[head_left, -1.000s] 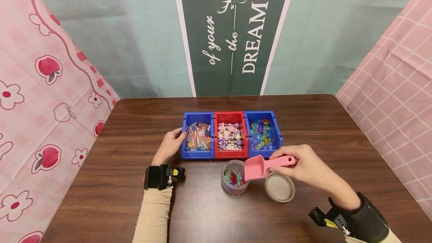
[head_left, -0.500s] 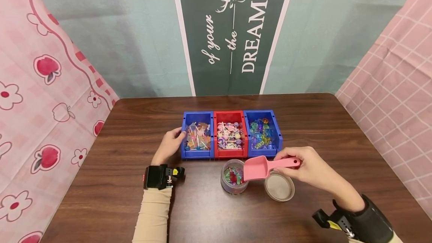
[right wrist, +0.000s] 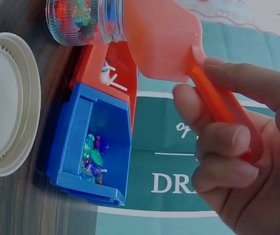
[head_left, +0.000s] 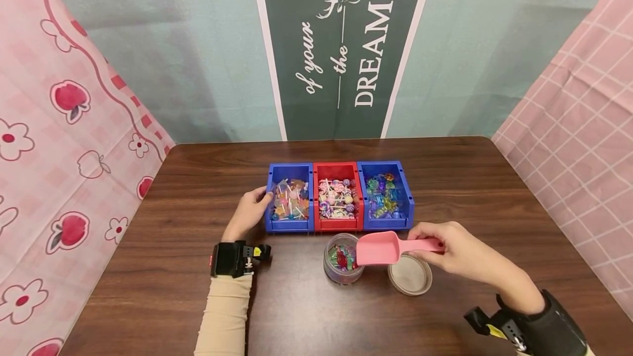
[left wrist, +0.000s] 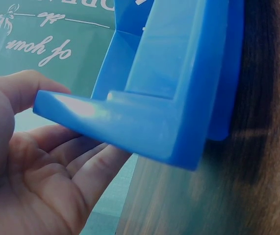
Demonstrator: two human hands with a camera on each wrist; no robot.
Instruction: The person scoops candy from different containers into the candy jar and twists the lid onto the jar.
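Observation:
My left hand (head_left: 245, 214) holds the outer wall of the left blue bin (head_left: 289, 226), thumb on one side and fingers on the other in the left wrist view. My right hand (head_left: 457, 249) grips a pink scoop (head_left: 378, 248) by its handle. The scoop's bowl looks bare and its front edge overlaps the right rim of a clear jar (head_left: 340, 278). Colourful wrapped-looking candies (head_left: 340, 257) lie inside that jar. In the right wrist view the scoop (right wrist: 162, 36) hangs at the jar's mouth (right wrist: 111, 19), fingers wrapped around the handle.
A red bin (head_left: 338, 226) of small lollipops joins the left bin, and a right blue bin (head_left: 388, 224) of shiny candies stands beside it. A round lid (head_left: 409, 274) lies on the brown table (head_left: 296, 317) right of the jar. Curtains hang behind and at both sides.
My right hand has shifted a little right and toward me, and the scoop has rolled so its handle lies more level at the jar. The left hand has stayed in place.

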